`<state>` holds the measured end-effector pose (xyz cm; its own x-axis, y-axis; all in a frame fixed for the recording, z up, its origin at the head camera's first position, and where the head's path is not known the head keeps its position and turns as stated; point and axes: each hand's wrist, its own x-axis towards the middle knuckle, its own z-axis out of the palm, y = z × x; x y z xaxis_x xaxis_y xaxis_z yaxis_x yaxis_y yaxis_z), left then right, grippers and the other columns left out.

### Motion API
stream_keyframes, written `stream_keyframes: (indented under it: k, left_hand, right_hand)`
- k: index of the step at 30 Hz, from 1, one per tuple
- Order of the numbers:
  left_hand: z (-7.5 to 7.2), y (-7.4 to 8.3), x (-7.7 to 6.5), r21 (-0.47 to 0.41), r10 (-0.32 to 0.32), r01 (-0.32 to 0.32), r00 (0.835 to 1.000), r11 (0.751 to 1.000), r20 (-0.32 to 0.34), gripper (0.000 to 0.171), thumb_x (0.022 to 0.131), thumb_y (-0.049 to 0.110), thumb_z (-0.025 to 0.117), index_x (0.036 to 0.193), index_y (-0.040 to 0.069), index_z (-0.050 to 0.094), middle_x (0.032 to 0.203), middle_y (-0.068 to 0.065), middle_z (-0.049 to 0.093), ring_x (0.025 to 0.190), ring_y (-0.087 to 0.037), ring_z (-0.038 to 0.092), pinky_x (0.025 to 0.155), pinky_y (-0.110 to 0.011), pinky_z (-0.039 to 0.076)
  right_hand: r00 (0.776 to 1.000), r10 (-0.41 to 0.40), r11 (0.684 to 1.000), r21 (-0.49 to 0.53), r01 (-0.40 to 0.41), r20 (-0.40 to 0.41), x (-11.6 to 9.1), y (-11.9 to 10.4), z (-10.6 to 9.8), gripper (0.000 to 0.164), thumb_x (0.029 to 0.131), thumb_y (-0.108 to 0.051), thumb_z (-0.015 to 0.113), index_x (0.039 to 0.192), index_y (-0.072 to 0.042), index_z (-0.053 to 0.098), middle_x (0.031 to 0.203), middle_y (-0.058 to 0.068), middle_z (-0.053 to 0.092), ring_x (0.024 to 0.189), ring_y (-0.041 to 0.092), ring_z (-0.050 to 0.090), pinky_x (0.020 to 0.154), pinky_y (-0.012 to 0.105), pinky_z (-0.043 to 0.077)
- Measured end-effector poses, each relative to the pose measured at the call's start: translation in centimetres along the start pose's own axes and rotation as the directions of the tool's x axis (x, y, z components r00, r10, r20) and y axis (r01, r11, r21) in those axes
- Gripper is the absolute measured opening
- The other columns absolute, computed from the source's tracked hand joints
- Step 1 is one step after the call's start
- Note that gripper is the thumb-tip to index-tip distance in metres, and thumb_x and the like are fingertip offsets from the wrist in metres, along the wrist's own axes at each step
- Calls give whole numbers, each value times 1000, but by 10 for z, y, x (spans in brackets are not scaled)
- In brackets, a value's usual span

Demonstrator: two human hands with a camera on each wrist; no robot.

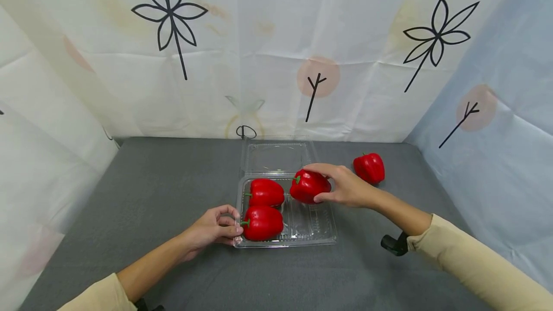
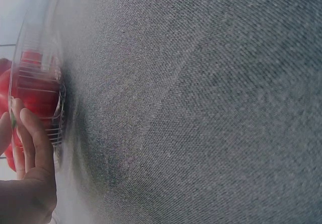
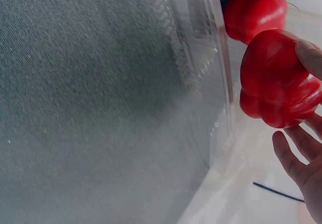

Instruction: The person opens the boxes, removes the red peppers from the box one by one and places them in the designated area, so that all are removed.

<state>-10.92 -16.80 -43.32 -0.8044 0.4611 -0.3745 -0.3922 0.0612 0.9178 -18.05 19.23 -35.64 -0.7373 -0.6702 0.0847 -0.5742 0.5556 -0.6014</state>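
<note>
A clear plastic clamshell box [image 1: 308, 224] lies with its lid [image 1: 278, 157] folded back. Two red bell peppers sit in its left half, the rear pepper [image 1: 266, 192] and the front pepper [image 1: 262, 223], stems pointing left. My left hand [image 1: 216, 227] pinches the box's left rim near the front corner, fingers along the outer wall [image 2: 37, 138] and thumb over the edge. Over the box's right half, my right hand [image 1: 345, 186] grips a third bell pepper [image 1: 307, 187] between thumb and fingers. In the right wrist view this held pepper [image 3: 276, 78] appears above the rim.
Another red bell pepper [image 1: 369, 168] lies on the grey tabletop [image 1: 173, 172] to the right, behind my right forearm. White patterned cloth [image 1: 268, 52] hangs behind the table and at both sides.
</note>
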Motion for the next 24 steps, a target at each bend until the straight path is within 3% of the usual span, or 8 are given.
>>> stream_keyframes:
  k: [6,11,17,24]
  left_hand:
    - [0,-1,0,6,1,-1,1000,1000,-1,34,91,11,74,111,2,48,87,-7,69,77,-20,68,75,-32,58]
    - [-1,0,1,13,-1,2,1000,1000,-7,34,91,11,73,112,3,49,87,-7,69,77,-20,68,75,-33,58]
    - [-1,-1,0,13,3,-3,1000,1000,-1,35,90,12,74,112,2,48,87,-7,69,77,-20,68,76,-33,58]
    - [0,-2,0,11,-3,3,1000,1000,-4,37,89,13,76,111,3,48,86,-7,68,77,-20,68,77,-33,58]
  right_hand:
    - [993,10,998,-60,-17,-119,-4,5,-10,73,76,-18,88,140,-9,53,135,10,60,112,26,60,85,44,56]
    - [974,12,994,-104,-36,-228,-7,14,-13,74,72,-18,89,137,-6,55,132,13,59,108,27,59,81,46,56]
    - [933,36,985,-143,-93,-359,-10,26,-12,75,71,-18,89,136,-5,55,130,14,60,106,28,59,77,44,57]
    - [872,73,977,-140,-160,-485,-13,43,-10,73,73,-19,88,136,-5,54,130,16,58,108,31,58,75,51,58]
